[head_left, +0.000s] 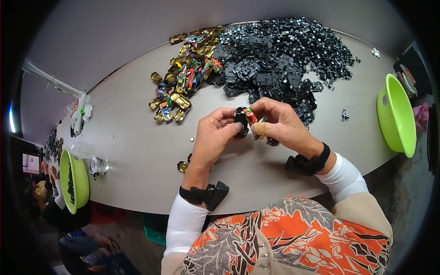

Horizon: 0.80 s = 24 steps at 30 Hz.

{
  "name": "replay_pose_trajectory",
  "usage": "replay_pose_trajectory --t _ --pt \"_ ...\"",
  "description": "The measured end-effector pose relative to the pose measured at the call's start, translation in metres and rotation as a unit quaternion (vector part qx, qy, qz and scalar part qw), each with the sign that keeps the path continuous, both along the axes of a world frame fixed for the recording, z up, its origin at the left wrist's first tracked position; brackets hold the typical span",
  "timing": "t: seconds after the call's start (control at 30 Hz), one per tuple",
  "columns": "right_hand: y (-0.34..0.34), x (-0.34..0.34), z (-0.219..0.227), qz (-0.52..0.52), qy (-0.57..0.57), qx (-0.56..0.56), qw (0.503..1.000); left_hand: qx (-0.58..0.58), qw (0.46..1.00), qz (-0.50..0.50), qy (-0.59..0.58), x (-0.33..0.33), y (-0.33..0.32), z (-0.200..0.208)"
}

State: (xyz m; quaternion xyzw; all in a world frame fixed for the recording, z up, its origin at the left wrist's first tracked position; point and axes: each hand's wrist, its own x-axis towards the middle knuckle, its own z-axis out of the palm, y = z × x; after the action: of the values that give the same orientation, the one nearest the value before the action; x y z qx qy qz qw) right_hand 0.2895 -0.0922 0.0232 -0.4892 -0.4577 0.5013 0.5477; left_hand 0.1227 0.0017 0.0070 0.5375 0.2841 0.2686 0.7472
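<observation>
Above the near part of the table, my two hands meet. My left hand [215, 129] pinches a black toy car base [239, 123] between thumb and fingers. In my right hand [285, 124], whose thumb has a tan wrap, is a small red, green and yellow toy car body [250, 115], close against the base. I cannot tell whether the two pieces are joined. Beyond my hands lies a heap of black car bases [268, 75]. Gold and coloured car bodies [188, 78] are piled to its left. Gold pieces [182, 166] lie beside my left wrist, which partly hides them.
A large heap of small wheel parts [302, 36] spreads across the back. Lime green basins stand at the right [397, 117] and left [81, 181] table edges. A clear plastic cup [97, 164] lies near the left one. Another person's arm [59, 195] shows at far left.
</observation>
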Motion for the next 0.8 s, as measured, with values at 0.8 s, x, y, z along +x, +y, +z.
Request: replay_pose_trajectory --t 0.8 --pt "-0.003 0.002 0.013 -0.009 0.077 0.044 0.996 -0.194 0.961 -0.063 -0.187 -0.009 -0.001 0.000"
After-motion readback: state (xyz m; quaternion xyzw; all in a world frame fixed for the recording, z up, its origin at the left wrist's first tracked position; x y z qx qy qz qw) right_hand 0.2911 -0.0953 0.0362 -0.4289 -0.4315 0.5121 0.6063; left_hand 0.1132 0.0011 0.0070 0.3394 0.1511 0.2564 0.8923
